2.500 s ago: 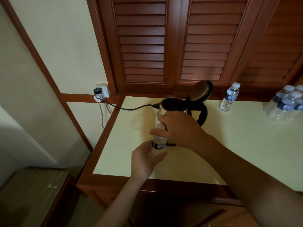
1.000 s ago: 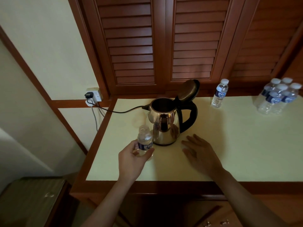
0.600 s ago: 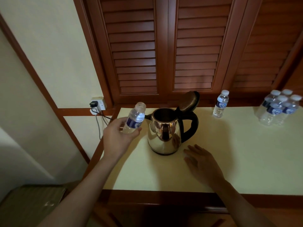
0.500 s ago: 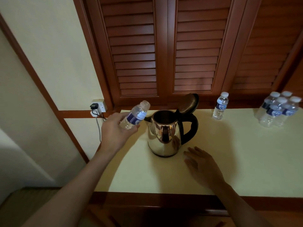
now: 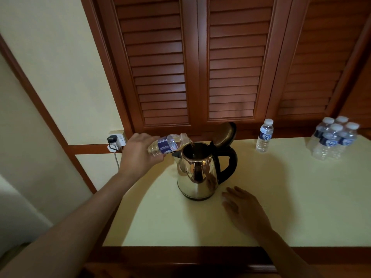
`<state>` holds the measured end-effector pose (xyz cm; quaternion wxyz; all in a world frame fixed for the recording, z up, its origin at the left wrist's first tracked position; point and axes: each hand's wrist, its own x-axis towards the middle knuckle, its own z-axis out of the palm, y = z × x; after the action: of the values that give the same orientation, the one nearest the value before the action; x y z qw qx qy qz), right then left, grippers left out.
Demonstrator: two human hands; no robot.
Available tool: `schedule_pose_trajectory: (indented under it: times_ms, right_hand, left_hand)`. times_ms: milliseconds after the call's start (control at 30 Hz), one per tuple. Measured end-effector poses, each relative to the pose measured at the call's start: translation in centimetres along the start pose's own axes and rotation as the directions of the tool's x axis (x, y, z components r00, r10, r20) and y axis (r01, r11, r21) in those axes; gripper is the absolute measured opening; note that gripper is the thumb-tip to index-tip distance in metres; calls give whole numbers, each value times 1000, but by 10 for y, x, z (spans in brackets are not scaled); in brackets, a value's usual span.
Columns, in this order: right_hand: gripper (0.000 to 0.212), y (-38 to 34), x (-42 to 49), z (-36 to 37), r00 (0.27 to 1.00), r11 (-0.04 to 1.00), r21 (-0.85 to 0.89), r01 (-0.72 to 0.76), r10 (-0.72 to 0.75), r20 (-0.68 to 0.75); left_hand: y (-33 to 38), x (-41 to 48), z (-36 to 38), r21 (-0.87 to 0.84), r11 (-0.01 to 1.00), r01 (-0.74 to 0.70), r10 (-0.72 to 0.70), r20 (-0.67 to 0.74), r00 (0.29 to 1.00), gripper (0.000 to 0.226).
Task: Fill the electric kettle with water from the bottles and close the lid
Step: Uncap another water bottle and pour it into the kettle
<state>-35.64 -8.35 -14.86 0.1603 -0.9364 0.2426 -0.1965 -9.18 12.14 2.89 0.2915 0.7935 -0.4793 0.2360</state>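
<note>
**Desk:** Where was the kettle?

**Photographer:** The electric kettle [image 5: 197, 173] stood on the cream counter [image 5: 301, 197] between the two hands. It was just right of the left hand [image 5: 138, 155] and just beyond the fingertips of the right hand [image 5: 244, 209]. Its lid [image 5: 223, 134] was tipped up and back over the black handle [image 5: 230, 163], on the right hand's side. The spout [image 5: 176, 155] faced the left hand.

**Desk:** And the hands?

**Photographer:** The left hand's fingers were curled round the lower half of a small water bottle [image 5: 169, 144]. The bottle lay almost level, its long axis running rightward from that hand, with the uncapped mouth over the kettle's open rim. A thin stream seemed to run in. The right hand lay flat on the counter with fingers spread, holding nothing, near the kettle's base but apart from it.

**Desk:** What does the next move turn on?

**Photographer:** The pour looked under way, with water left in the bottle. Emptying it would probably mean raising the base end in the left hand, with the mouth over the opening. The lid lay nearer the right hand, which looked better placed to shut it.

**Desk:** Surroundings?

**Photographer:** Beyond the right hand a capped bottle [image 5: 264, 135] stood by the louvred doors [image 5: 200, 67]. Farther right was a cluster of capped bottles [image 5: 334, 139]. Left of the left hand, a plug [image 5: 112, 139] sat in a wall socket [image 5: 120, 138].
</note>
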Motion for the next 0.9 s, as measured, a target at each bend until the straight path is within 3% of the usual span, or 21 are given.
schedule_pose_trajectory:
  times_ms: [900]
  right_hand:
    - [43, -1, -1, 1, 999, 1000, -12, 12, -12, -38]
  left_hand:
    - [-6, 8, -4, 162, 985, -57, 54, 22, 998, 56]
